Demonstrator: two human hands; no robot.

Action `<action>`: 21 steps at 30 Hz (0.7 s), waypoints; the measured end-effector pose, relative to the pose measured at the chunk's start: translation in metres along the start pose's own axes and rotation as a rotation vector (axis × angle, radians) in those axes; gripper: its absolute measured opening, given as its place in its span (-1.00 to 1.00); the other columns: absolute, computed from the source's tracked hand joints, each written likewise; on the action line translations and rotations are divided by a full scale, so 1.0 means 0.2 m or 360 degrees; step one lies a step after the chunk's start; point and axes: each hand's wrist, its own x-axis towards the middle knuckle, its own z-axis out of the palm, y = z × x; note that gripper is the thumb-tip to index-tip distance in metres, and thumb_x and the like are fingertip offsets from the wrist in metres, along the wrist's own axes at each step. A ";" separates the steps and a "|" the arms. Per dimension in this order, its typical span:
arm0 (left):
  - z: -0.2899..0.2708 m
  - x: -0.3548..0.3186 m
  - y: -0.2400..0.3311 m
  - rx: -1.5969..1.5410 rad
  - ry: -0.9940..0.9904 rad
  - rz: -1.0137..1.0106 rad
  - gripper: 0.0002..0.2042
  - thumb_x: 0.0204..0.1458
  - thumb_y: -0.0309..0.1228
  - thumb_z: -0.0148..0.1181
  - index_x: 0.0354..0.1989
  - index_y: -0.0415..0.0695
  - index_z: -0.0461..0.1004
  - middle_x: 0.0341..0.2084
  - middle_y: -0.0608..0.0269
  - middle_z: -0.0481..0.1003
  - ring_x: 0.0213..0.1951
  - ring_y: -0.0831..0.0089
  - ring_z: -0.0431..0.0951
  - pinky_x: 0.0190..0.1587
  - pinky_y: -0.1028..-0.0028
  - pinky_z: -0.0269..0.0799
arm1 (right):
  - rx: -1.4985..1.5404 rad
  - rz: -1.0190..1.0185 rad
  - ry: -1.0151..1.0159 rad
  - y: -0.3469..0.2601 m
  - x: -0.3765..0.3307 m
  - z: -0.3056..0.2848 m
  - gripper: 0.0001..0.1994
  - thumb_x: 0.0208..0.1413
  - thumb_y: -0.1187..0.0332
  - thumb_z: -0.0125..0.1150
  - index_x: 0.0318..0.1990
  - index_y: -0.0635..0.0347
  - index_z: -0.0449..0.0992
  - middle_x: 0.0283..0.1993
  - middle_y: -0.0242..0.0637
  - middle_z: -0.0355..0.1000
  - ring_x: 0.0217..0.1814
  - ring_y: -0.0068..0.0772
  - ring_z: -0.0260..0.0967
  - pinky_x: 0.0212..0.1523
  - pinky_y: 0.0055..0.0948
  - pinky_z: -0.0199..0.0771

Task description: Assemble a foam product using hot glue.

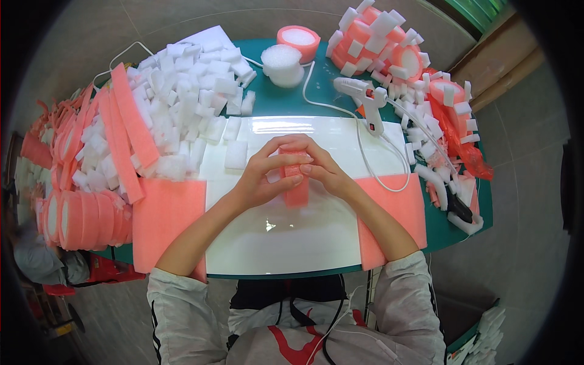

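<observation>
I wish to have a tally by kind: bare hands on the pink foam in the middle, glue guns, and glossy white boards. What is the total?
Left hand and right hand on pink foam: 2
Glue gun: 1
Glossy white board: 1
Total: 4

There are two grips (267,169) (325,168), one glue gun (367,99), one white board (255,246).

pink foam piece (297,196) | partly hidden between fingers (283,160) | over white board (261,249)
</observation>
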 end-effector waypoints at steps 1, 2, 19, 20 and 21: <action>0.00 0.00 0.00 0.0003 -0.0001 0.0006 -0.73 -0.15 -0.42 0.19 -0.20 -0.07 0.49 -0.07 0.13 0.29 -0.01 0.24 0.31 0.02 0.36 0.24 | -0.0009 -0.0031 -0.0005 0.00 0.00 0.00 -0.65 -0.01 0.31 -0.06 -0.04 0.20 0.27 0.06 -0.24 0.16 0.11 -0.38 0.12 0.09 -0.42 0.09; 0.00 0.00 0.00 0.0010 -0.0001 0.0009 -0.73 -0.15 -0.42 0.19 -0.20 -0.07 0.49 -0.06 0.13 0.29 -0.01 0.24 0.31 0.02 0.36 0.23 | -0.0007 -0.0030 -0.0006 0.00 0.00 0.00 -0.65 -0.01 0.31 -0.06 -0.04 0.20 0.27 0.06 -0.24 0.16 0.11 -0.38 0.12 0.09 -0.42 0.09; 0.00 -0.01 -0.01 0.0030 0.0012 0.0053 -0.71 -0.15 -0.44 0.18 -0.17 -0.07 0.48 -0.05 0.12 0.28 0.00 0.23 0.30 0.03 0.36 0.22 | -0.0046 -0.0066 -0.0037 0.00 0.01 0.00 -0.65 -0.02 0.33 -0.09 -0.05 0.20 0.27 0.06 -0.22 0.17 0.12 -0.37 0.11 0.11 -0.42 0.06; 0.00 -0.01 -0.01 0.0038 0.0011 0.0053 -0.71 -0.15 -0.43 0.18 -0.17 -0.07 0.48 -0.05 0.11 0.28 0.00 0.23 0.30 0.03 0.36 0.22 | -0.0048 -0.0065 -0.0035 -0.01 0.00 0.00 -0.65 -0.02 0.33 -0.09 -0.05 0.20 0.27 0.06 -0.22 0.17 0.12 -0.37 0.11 0.11 -0.42 0.06; 0.00 -0.01 -0.01 0.0036 0.0010 0.0054 -0.71 -0.15 -0.43 0.18 -0.17 -0.07 0.48 -0.05 0.11 0.28 0.00 0.23 0.30 0.03 0.36 0.22 | -0.0026 -0.0045 -0.0029 -0.01 0.00 0.00 -0.65 -0.03 0.32 -0.08 -0.05 0.20 0.27 0.06 -0.23 0.16 0.11 -0.37 0.11 0.11 -0.42 0.06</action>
